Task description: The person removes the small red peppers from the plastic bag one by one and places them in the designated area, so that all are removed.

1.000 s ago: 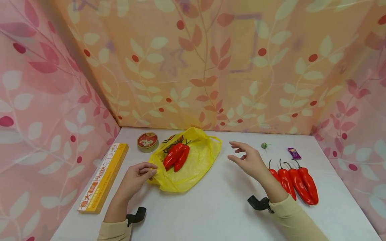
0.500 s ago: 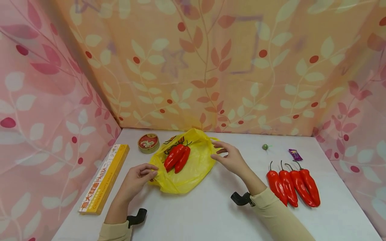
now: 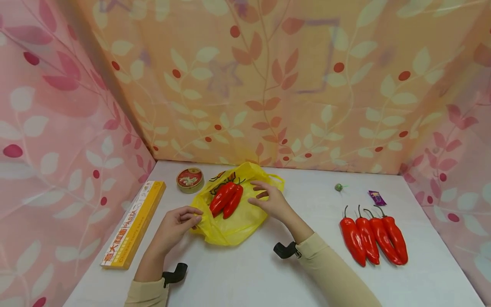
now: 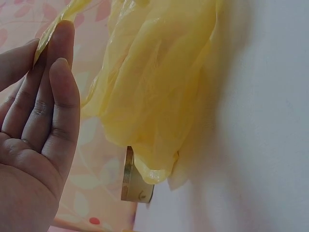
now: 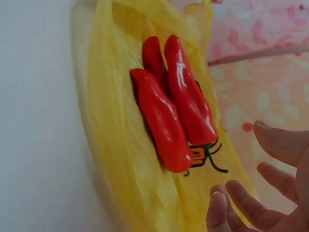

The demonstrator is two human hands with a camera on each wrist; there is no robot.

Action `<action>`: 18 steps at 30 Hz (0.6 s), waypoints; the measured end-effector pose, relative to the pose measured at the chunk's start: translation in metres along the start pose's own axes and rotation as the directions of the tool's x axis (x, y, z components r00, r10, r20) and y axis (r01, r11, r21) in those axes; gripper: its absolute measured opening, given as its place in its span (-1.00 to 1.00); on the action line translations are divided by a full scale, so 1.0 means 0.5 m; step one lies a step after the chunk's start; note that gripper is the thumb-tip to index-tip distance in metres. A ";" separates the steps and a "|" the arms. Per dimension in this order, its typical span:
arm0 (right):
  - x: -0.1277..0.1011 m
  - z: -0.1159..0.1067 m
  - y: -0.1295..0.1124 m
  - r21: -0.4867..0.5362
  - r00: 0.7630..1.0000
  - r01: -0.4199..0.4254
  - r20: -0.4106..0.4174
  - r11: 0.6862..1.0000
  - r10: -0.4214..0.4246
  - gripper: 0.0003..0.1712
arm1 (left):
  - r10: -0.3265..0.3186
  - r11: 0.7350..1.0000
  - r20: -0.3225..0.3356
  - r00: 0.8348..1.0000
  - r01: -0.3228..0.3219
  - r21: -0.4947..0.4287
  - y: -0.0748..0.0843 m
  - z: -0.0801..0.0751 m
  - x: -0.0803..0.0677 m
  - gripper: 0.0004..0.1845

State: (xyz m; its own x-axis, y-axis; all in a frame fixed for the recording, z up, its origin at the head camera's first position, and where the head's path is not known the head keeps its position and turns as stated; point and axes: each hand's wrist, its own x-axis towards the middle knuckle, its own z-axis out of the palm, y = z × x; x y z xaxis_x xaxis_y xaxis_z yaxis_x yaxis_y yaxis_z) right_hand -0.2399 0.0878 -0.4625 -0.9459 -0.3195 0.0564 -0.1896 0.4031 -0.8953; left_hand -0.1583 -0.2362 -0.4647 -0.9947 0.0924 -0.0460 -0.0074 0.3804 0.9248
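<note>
A yellow plastic bag (image 3: 249, 226) lies spread with its mouth held open. Red chili peppers (image 3: 223, 197) rest inside; the right wrist view shows three peppers (image 5: 166, 121) side by side on the bag's film. My left hand (image 3: 173, 228) pinches the bag's near-left edge, the thin film caught between thumb and fingers in the left wrist view. Over the right part of the bag hovers my right hand (image 3: 273, 205), thumb and fingers apart with nothing between them, its fingertips just right of the peppers' stems.
Several more red peppers (image 3: 374, 238) lie in a row at the right. Behind them are a purple packet (image 3: 377, 198) and a small green lollipop (image 3: 339, 187). A round red tin (image 3: 189, 180) and a yellow pasta box (image 3: 134, 226) stand left. Floral cloth (image 3: 276, 85) walls the table.
My right hand has come left from beside the loose peppers, across the bag's right rim, to above the bag. My left hand keeps its pinch in nearly the same place.
</note>
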 end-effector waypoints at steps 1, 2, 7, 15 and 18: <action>0.004 0.006 0.001 0.000 1.000 0.002 0.009 1.000 -0.002 -0.36 | 0.001 1.000 0.000 1.000 -0.001 0.000 0.000 0.000 0.001 -0.72; 0.009 0.013 0.002 -0.002 1.000 0.002 0.016 1.000 -0.002 -0.35 | 0.000 1.000 0.000 1.000 0.000 0.002 0.000 0.000 0.001 -0.72; 0.038 0.043 -0.003 -0.012 0.999 0.008 0.052 1.000 -0.008 -0.29 | -0.009 1.000 0.007 1.000 0.009 0.008 0.004 0.000 0.001 -0.73; 0.086 0.076 0.005 -0.041 0.997 0.024 0.078 0.999 -0.021 -0.26 | -0.018 1.000 0.013 1.000 0.018 0.004 0.004 -0.001 -0.001 -0.71; 0.099 0.085 0.011 -0.029 0.995 0.023 0.094 0.999 -0.020 -0.27 | -0.008 1.000 0.017 1.000 0.008 -0.001 0.006 -0.001 -0.002 -0.71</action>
State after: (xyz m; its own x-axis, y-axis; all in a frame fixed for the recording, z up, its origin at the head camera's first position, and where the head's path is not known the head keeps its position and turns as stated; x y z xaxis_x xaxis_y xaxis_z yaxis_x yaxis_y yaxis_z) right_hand -0.2764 0.0379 -0.4833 -0.9130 -0.4067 0.0330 -0.2190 0.4203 -0.8805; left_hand -0.1574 -0.2354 -0.4618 -0.9927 0.1051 -0.0597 -0.0154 0.3798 0.9250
